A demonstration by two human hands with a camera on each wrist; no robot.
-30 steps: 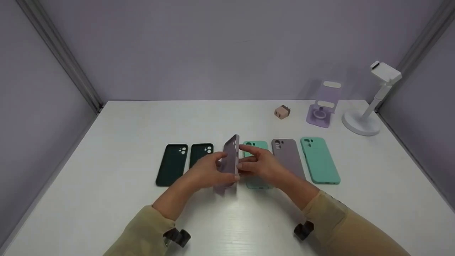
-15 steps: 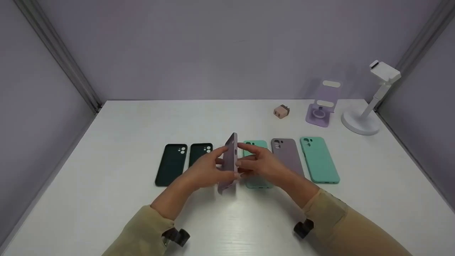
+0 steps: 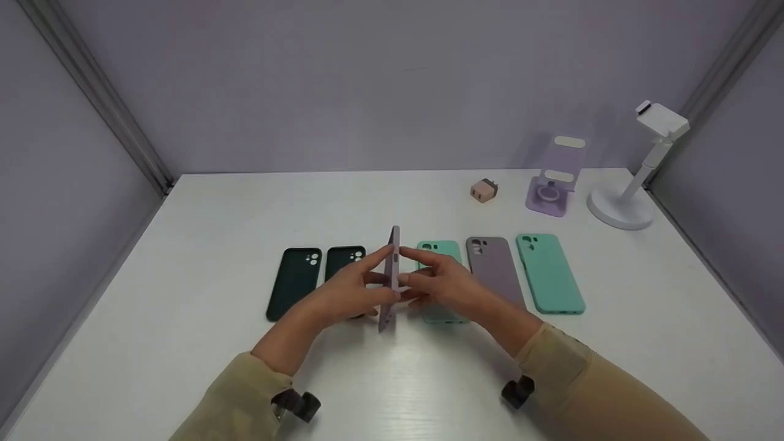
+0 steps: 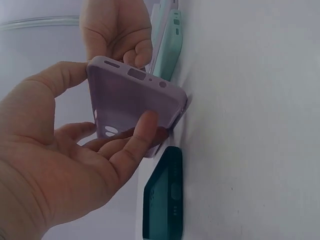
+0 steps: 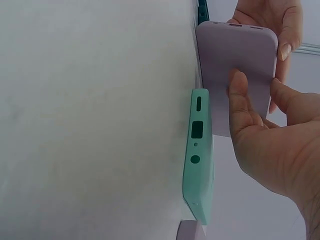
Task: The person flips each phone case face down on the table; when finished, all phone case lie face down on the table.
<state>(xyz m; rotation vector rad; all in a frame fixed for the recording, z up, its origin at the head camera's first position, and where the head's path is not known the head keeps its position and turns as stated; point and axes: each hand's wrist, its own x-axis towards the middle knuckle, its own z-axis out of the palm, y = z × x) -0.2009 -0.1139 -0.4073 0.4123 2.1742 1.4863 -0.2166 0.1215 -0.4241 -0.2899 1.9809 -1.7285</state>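
Note:
A light purple phone case (image 3: pixel 395 269) stands on its long edge between my hands, nearly edge-on in the head view. My left hand (image 3: pixel 349 291) grips it from the left, thumb at the near upper edge and fingers along the hollow inner side (image 4: pixel 125 97). From the right, my right hand (image 3: pixel 444 283) holds it too, thumb at the upper edge and fingertips against its smooth back (image 5: pixel 240 50). Two dark green cases (image 3: pixel 295 285) lie hollow side up at left, one partly behind the left hand. A mint case (image 3: pixel 450 248) lies partly hidden under the right hand.
Further right lie a purple case (image 3: pixel 497 269) and another mint case (image 3: pixel 551 275), backs up. Behind them are a pink charger plug (image 3: pixel 484 190), a purple phone stand (image 3: pixel 554 177) and a white stand (image 3: pixel 625 208). Walls border the white table (image 3: pixel 275 208).
The held purple case has turned from showing its inner face to nearly edge-on and shifted slightly left. Both hands have moved slightly left with it.

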